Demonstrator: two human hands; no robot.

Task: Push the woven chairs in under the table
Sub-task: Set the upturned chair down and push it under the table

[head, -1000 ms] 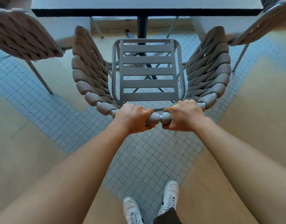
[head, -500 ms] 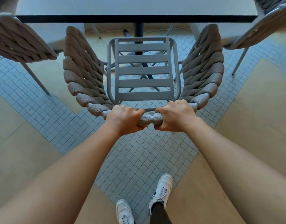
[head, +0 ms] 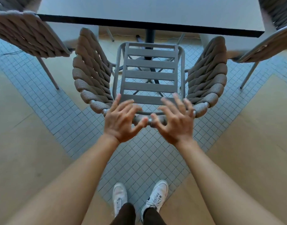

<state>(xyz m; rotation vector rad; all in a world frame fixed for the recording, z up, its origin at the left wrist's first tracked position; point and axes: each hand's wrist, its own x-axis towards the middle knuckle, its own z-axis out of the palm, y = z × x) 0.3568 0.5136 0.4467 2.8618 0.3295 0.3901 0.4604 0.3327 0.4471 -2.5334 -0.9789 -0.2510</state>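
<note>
Hands now off woven chair (head: 149,75), neighbouring chairs (head: 30,34) flanking.

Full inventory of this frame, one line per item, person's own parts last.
table: 1, grey top with black edge, top centre
table post: 1, black, under the table
middle woven chair: 1, taupe weave and grey slat seat, centre, facing the table
left woven chair: 1, taupe, upper left, partly cut off
right woven chair: 1, taupe, upper right, partly cut off
floor: tan panels with a grey tiled strip
shoes: 2, white, bottom centre
left hand: open, over the chair's back rail
right hand: open, beside it
</note>
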